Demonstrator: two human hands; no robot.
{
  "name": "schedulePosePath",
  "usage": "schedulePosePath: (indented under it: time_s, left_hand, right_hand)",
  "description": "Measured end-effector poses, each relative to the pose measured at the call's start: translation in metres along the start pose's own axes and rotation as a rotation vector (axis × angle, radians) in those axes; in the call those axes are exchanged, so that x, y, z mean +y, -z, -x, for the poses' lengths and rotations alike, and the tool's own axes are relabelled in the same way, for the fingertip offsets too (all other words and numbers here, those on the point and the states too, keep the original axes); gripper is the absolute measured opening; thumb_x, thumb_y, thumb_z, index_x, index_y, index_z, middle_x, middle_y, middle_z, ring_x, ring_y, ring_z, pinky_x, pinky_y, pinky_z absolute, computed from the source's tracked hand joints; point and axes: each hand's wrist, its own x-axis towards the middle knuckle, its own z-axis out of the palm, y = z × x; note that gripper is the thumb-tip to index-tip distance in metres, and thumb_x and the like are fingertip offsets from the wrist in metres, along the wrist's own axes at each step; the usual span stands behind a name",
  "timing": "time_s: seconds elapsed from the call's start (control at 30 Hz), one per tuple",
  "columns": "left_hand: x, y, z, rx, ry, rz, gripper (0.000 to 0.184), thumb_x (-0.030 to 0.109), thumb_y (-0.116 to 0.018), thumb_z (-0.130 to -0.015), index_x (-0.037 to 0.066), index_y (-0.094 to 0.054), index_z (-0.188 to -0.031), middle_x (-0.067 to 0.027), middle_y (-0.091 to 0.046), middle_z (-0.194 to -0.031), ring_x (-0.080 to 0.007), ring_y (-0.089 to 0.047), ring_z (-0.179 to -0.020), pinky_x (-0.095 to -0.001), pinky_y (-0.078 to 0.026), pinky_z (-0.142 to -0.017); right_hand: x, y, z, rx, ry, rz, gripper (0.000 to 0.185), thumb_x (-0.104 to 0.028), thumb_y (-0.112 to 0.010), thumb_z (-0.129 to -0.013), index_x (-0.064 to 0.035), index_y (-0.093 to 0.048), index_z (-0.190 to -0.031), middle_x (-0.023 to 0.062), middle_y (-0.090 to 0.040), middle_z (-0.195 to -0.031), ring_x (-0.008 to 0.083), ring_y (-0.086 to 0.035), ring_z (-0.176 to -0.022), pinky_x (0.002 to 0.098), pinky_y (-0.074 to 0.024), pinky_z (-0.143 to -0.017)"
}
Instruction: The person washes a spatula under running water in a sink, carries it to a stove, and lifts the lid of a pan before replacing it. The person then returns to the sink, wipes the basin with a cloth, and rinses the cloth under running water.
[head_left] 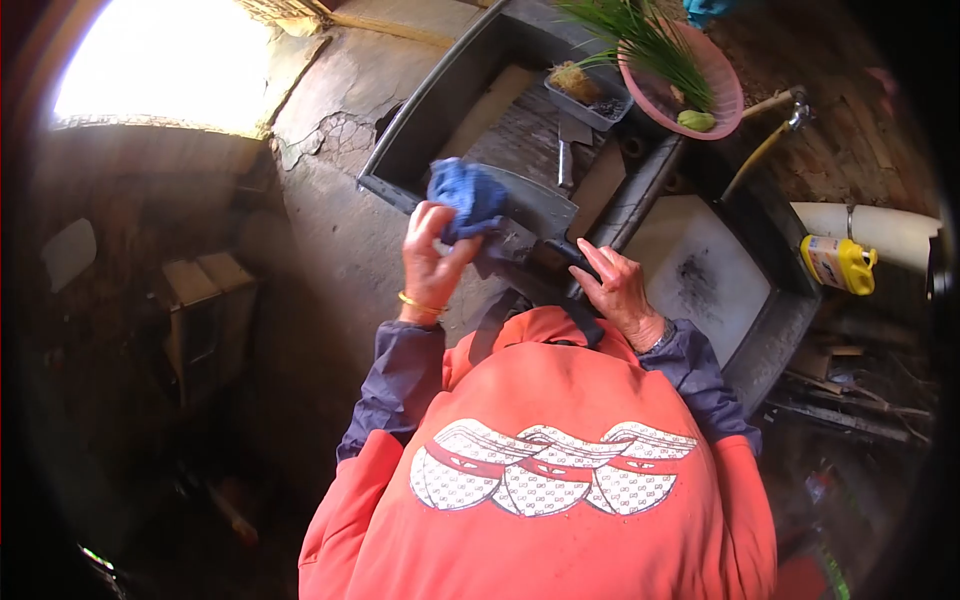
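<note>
My left hand is closed on a crumpled blue cloth, raised over the near left edge of the sink. The cloth is against or just beside the wide grey blade of a cleaver. The cleaver's dark handle runs toward my right hand, whose thumb and fingers close around its end. Part of the grip is hard to make out. Beyond the blade, a smaller flat-bladed tool with a metal handle lies in the left basin.
The dark double sink holds a plastic tub with a yellowish scrubber. A pink basin carries long green leaves and a green vegetable. A pale board lies in the right basin, near a yellow bottle and tap.
</note>
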Motion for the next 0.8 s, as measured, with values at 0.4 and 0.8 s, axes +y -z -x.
schedulePosePath:
  time_s: [0.4, 0.8]
  left_hand:
    - [0.05, -0.126, -0.013, -0.33, -0.603, -0.593, 0.02, 0.007, -0.059, -0.07, 0.01, -0.053, -0.089, -0.006, -0.054, -0.089, -0.026, -0.054, -0.089, -0.0391, -0.043, -0.073]
    - [-0.006, -0.022, -0.006, 0.208, -0.047, -0.407, 0.024, 0.004, -0.059, -0.07, 0.003, -0.055, -0.093, -0.0177, -0.059, -0.086, -0.0365, -0.061, -0.083, -0.0404, -0.049, -0.075]
  right_hand:
    - [-0.021, 0.088, 0.066, 0.097, -0.065, 0.097, 0.034, -0.011, -0.073, -0.077, 0.0009, -0.064, -0.108, 0.0123, -0.059, -0.077, 0.0292, -0.061, -0.064, 0.0365, -0.0497, -0.055]
    - [-0.024, 0.155, 0.139, 0.401, -0.991, -0.739, 0.032, -0.026, -0.057, -0.095, 0.0008, -0.064, -0.11, 0.0062, -0.065, -0.081, 0.0057, -0.051, -0.058, 0.0176, -0.0364, -0.05]
